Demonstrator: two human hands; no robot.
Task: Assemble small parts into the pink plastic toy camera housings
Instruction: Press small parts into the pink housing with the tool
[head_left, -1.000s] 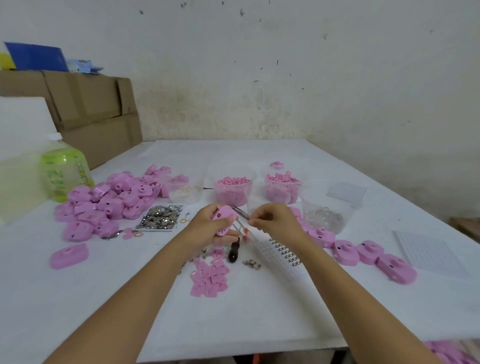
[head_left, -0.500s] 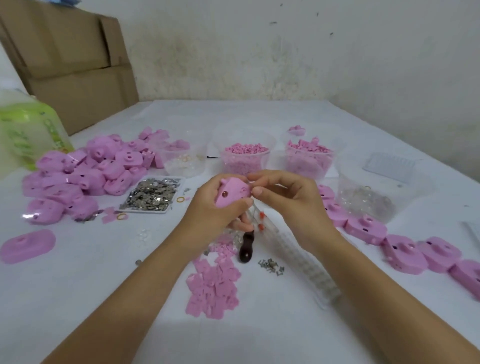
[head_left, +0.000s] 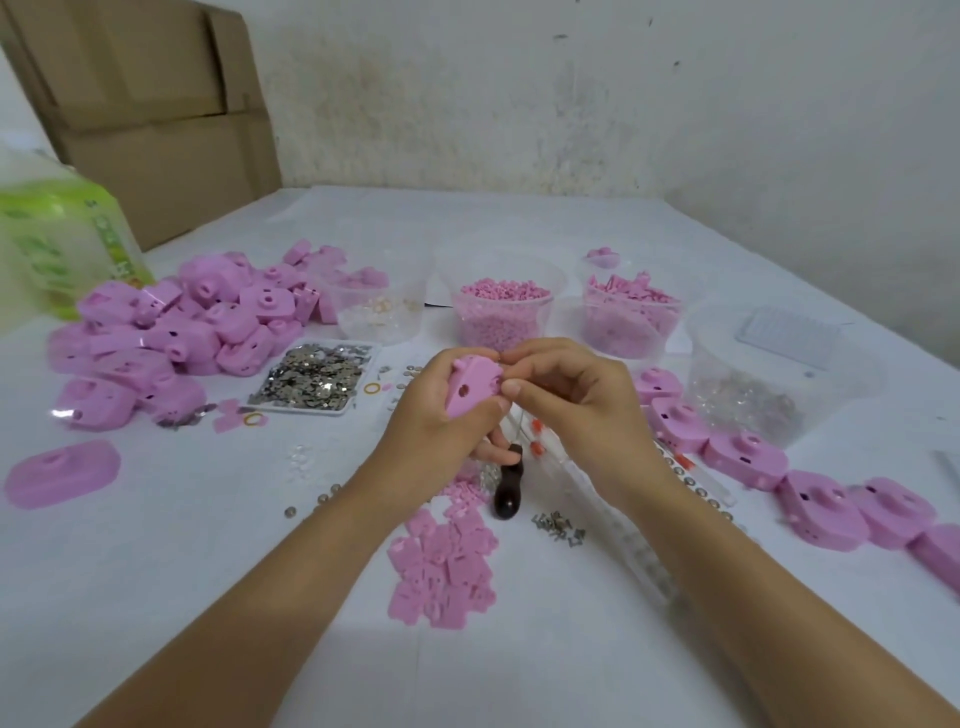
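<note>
Camera housing (head_left: 472, 387) held above table (head_left: 208, 571) centre: L hand (head_left: 441, 421) wraps round body, R hand (head_left: 576, 410) pinches top edge. Probably light, stiff, smooth plastic; grip by sides.

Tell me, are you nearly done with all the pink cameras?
Not nearly. A row of housings on the right looks finished. The left hand grips one housing while the right hand pinches its edge. A big heap on the left probably still waits.
</note>
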